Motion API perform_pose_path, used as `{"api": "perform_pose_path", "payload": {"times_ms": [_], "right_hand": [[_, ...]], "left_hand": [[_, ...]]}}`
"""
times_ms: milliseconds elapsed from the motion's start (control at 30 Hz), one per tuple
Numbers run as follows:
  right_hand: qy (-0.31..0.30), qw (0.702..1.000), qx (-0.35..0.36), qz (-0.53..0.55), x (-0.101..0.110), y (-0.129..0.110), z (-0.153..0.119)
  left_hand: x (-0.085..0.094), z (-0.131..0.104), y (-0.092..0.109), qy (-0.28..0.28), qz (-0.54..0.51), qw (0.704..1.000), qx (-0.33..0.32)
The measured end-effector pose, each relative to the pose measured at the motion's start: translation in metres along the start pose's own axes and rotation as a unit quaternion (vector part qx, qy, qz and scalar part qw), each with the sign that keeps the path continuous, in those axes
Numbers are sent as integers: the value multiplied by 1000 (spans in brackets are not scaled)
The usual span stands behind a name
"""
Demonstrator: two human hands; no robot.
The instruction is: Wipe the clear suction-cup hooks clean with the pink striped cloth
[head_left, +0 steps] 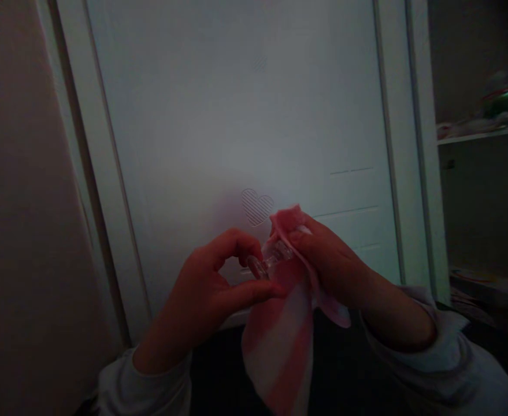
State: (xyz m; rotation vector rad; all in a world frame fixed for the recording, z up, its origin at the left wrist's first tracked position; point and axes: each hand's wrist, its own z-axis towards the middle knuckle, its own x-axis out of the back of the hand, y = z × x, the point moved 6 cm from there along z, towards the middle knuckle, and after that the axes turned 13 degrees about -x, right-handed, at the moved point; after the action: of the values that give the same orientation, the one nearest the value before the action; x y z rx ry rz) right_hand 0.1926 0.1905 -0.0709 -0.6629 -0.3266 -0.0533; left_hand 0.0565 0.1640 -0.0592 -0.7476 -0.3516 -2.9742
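In the middle of the view, my left hand [210, 283] pinches the round end of a small clear glass [259, 268] between thumb and fingers. A pink and white striped cloth [277, 346] wraps the other end of the glass and hangs down below it. My right hand [329, 254] is closed on this cloth, pressing it around the glass, with the thumb on the near side. Part of the glass is hidden inside the cloth, and its full shape is hard to make out in the dim light.
A white panelled door [236, 115] with an engraved heart stands right behind my hands. To the right is a shelf [483, 136] with a greenish jar [500, 107] on it. Blurred items [488, 289] lie lower at the right. A plain wall [15, 202] runs along the left.
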Motion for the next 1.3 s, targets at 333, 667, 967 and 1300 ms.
{"api": "perform_pose_path", "payload": {"times_ms": [333, 667, 967, 1300], "right_hand": [[2, 999, 28, -35, -4, -10, -3], [-96, 995, -7, -3, -11, -3, -10], [-173, 980, -39, 87, -21, 12, -8], [-218, 930, -130, 264, -32, 29, -3]], "left_hand": [[-2, 0, -7, -4, -87, 996, 31], [5, 4, -18, 86, -96, 991, 40], [3, 9, -22, 84, -76, 990, 84], [4, 3, -36, 63, -73, 980, 176]]}}
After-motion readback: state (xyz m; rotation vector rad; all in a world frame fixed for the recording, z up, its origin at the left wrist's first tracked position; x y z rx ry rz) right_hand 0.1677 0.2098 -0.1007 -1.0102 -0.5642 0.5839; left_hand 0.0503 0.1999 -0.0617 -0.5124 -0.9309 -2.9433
